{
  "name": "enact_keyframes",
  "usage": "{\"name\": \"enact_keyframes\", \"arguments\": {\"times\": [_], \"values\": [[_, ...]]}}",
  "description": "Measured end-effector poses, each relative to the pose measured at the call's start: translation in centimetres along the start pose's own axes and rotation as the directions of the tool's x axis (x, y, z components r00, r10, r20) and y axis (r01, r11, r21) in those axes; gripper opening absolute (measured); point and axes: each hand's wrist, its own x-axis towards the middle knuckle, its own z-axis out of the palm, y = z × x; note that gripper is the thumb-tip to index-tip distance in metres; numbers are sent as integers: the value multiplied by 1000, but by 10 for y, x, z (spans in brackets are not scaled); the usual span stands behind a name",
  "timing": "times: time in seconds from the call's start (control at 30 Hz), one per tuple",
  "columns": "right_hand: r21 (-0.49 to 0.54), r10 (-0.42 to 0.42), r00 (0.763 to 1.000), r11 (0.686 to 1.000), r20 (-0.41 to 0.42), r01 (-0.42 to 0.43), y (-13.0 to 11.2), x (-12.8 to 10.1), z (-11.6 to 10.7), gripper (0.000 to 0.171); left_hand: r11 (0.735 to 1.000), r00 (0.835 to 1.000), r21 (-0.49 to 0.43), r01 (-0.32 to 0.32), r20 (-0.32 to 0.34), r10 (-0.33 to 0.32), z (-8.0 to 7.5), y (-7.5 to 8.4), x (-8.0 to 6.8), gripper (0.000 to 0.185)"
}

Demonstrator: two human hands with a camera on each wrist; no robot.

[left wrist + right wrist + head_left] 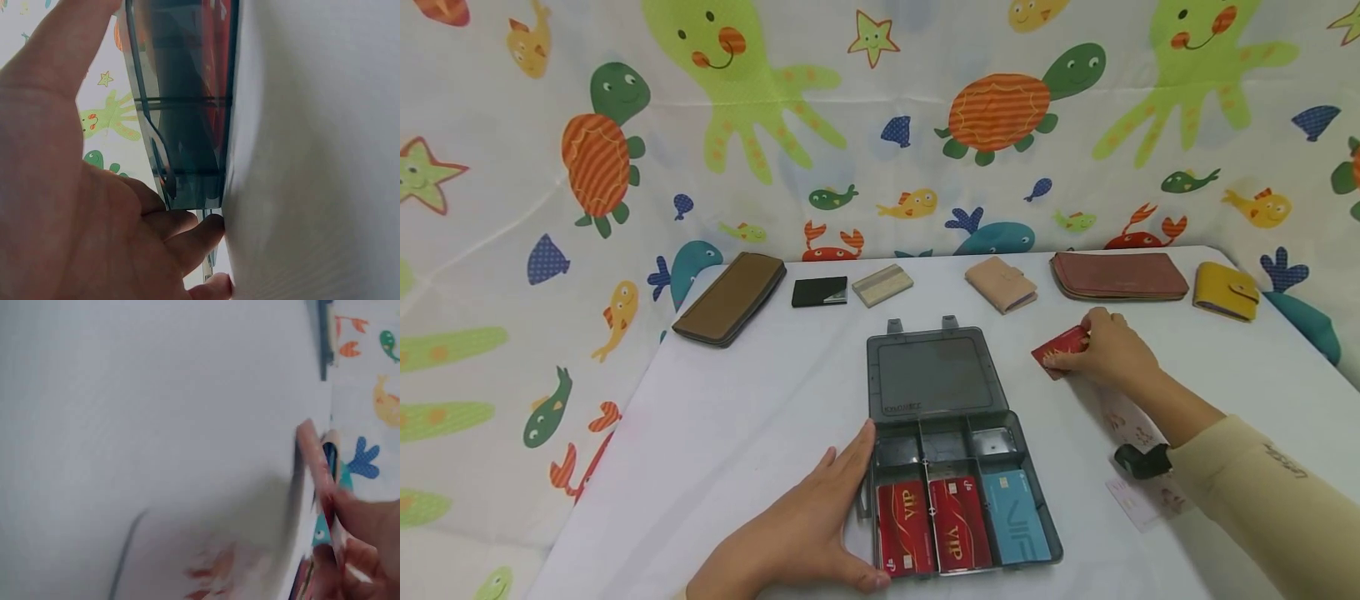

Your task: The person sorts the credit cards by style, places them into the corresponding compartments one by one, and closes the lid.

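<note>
The right hand (1112,354) pinched a thin red card (1060,348) in a narrow grip over the white-clothed counter (760,400), to the right of the smoky plastic box (1041,500) and its opened lid (936,375); fingers hid the card's long axis. The left hand (805,525), nearer the box, rested along its left wall, index finger straight. Two red cards (906,525) and a blue card (1017,517) lay in its near half.

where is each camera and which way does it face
Head: worn there, facing forward and down at the box; left grip and right grip show.
Left wrist: worn there, facing the box's side; left grip shows.
Right wrist: worn there, facing across the table; right grip shows, holding a red card.
Head and left wrist views share the box.
</note>
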Motion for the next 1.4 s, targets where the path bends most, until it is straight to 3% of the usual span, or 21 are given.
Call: {"name": "enact_keyframes", "arguments": {"times": [0.13, 0.2, 0.53, 0.87, 1.1, 1.4], "values": [[140, -48, 997, 989, -60, 56, 1, -3, -2, 51, 1000, 1000, 1, -1, 5, 1, 0, 1, 0, 147], [199, -57, 995, 977, -80, 72, -1, -5, -3, 41, 1000, 1000, -2, 2, 7, -2, 0, 1, 0, 147], [325, -75, 995, 941, -69, 93, -35, -22, -7, 42, 1000, 1000, -10, 12, 16, -12, -1, 3, -1, 146], [402, -236, 970, 884, -56, 238, -81, -54, -2, 28, 1000, 1000, 1, 8, 15, -8, -1, 3, 0, 146], [452, -405, 914, 819, 16, 355, -118, -82, 16, 13, 1000, 1000, -9, 21, 14, -21, -1, 3, -1, 146], [444, -570, 814, 762, 112, 473, -156, -109, 44, 19, 1000, 1000, -13, -10, 10, 11, 0, 1, -2, 144]]}}
